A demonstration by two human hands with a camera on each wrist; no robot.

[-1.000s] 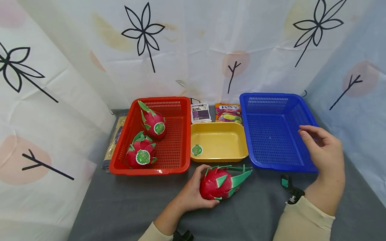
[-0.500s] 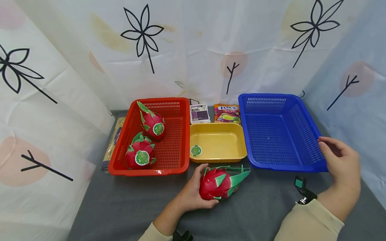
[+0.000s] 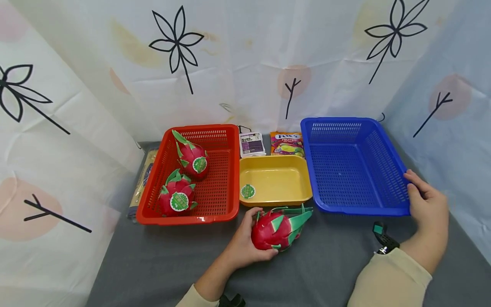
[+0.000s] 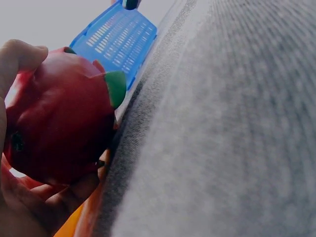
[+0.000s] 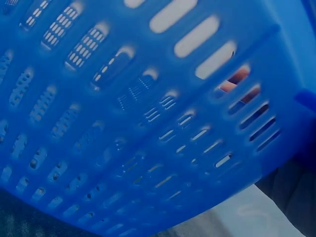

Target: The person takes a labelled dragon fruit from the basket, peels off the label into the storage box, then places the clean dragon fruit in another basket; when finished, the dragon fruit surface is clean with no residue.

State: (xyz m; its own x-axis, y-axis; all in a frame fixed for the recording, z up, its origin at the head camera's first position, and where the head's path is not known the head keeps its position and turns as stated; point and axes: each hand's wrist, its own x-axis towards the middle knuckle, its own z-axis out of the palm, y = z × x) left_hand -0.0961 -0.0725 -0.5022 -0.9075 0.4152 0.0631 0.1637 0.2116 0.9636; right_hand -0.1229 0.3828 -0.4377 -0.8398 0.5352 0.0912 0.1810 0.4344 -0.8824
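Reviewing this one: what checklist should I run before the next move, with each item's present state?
1. Left hand gripping the held dragon fruit: ok.
2. Right hand free for that fruit: not ok, it is at the rim of the blue basket.
3. Right hand's grip on that rim: cannot tell.
4. Back dragon fruit and front dragon fruit inside the red basket: ok.

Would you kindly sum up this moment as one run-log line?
left hand: holds dragon fruit | right hand: touches blue basket | red basket: two dragon fruits | yellow tray: green sticker
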